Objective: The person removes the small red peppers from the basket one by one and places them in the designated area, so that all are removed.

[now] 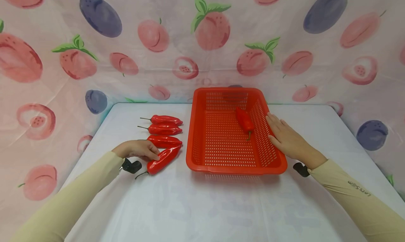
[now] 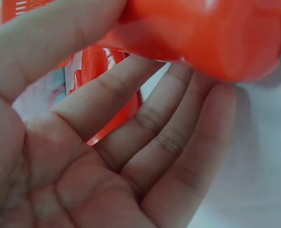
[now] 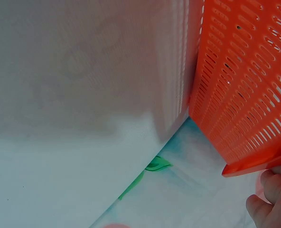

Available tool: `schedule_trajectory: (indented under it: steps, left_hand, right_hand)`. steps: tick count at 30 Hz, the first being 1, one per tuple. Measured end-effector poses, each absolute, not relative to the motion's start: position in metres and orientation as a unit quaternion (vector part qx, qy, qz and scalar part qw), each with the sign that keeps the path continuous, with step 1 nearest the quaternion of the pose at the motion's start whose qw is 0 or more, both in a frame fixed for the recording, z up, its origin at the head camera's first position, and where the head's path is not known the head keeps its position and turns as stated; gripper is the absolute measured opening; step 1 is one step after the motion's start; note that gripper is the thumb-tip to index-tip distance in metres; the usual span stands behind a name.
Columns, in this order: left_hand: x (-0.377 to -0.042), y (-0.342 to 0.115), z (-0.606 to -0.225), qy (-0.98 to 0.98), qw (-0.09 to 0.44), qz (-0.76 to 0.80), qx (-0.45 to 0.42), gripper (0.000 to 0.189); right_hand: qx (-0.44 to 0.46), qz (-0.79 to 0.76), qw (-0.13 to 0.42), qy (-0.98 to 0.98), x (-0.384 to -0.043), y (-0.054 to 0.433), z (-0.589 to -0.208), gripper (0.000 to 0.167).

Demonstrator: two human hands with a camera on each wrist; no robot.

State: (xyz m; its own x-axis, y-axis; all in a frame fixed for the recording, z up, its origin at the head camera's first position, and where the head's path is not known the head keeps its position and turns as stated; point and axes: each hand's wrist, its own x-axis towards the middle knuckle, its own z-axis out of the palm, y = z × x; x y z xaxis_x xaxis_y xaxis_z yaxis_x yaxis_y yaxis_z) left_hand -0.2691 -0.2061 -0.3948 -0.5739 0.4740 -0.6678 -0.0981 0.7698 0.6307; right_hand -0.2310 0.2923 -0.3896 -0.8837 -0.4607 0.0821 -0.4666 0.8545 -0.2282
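My left hand (image 1: 139, 149) pinches the nearest red pepper (image 1: 166, 160) near its middle, the thumb on one side and the fingertips against the other. In the left wrist view this shiny pepper (image 2: 202, 33) hides the ends of several fingers. It lies slanted, its green stem towards the front left. Behind it three more red peppers (image 1: 165, 130) lie in a row, stems to the left. My right hand (image 1: 289, 141) rests with straight fingers against the right rim of a red plastic basket (image 1: 235, 170). One red pepper (image 1: 244, 121) lies inside that basket, at its right side.
A white-covered table (image 1: 221, 207) bears everything. Behind and beside it hangs a fruit-patterned cloth (image 1: 218, 64), close to the basket's far edge. In the right wrist view the basket's slotted side wall (image 3: 247, 80) rises from the tabletop.
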Motion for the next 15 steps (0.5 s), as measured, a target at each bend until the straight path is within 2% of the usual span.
schedule_trajectory:
  steps: [15]
  left_hand:
    - [-0.282, -0.208, -0.393, 0.851, 0.426, 0.295, 0.091, 0.031]
  right_hand:
    - [0.239, 0.121, 0.011, -0.963, -0.231, 0.293, -0.390, 0.067]
